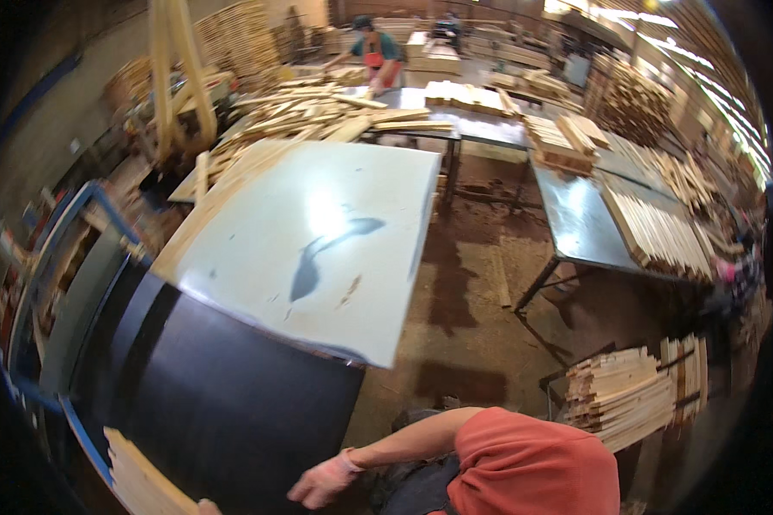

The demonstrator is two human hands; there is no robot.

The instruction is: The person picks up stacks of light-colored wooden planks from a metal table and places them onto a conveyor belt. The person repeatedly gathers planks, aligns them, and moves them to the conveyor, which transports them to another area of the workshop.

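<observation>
A stack of pale wooden boards (143, 478) with uneven ends reaches in at the lower left, over the edge of a dark sheet-topped table (232, 403). My left hand (208, 508) grips the near end of these boards; only a bit of it shows at the lower edge. Over the near part of the dark surface is my right hand (322, 481), in a light glove, fingers stretched out with nothing in them. Its arm comes from a red sleeve on the right. Beyond lies a large whitish sheet-topped table (318, 232) with a dark stain.
A blue metal frame (56, 232) stands on the left. Loose wood strips (301, 112) pile up behind the white sheet. Metal tables (575, 215) with boards stand to the right, a board stack (627, 390) below them. A person (380, 56) works at the far end.
</observation>
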